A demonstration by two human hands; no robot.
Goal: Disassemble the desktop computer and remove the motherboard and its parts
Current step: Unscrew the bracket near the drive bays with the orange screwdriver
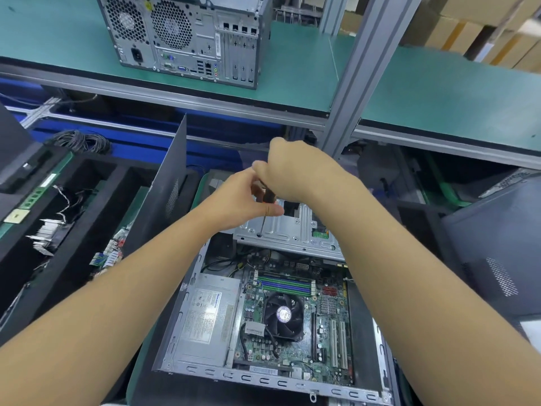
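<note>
Head view takes in a green shelf [292,83] across twelve o'clock, with a second computer [187,39] standing on it, rear ports facing me. Below it, from centre down to six o'clock, the open computer [263,373] lies on its side on the tabletop [139,370]. Its side panel [172,183] is off and stands on edge at about ten o'clock.

Inside the case, the power supply [205,315] sits at seven o'clock. The motherboard [257,344] is bolted in at five o'clock, with its cooling fan [282,315] in place. The metal drive cage [289,230] spans the case's far end.

Both hands meet above that cage. My right hand [295,174] is wrapped round the top of the screwdriver [270,197]. My left hand [237,200] pinches the tool lower down between thumb and fingers, steadying it. The tip rests on the cage's top plate at its left end.

I judge this to be the cage-unscrewing step, early in the job, since the board, fan and supply are all mounted. Next I'd need steady downward pressure while turning, keeping the shaft upright so the tip doesn't slip out. I can't see the screw head itself.
</note>
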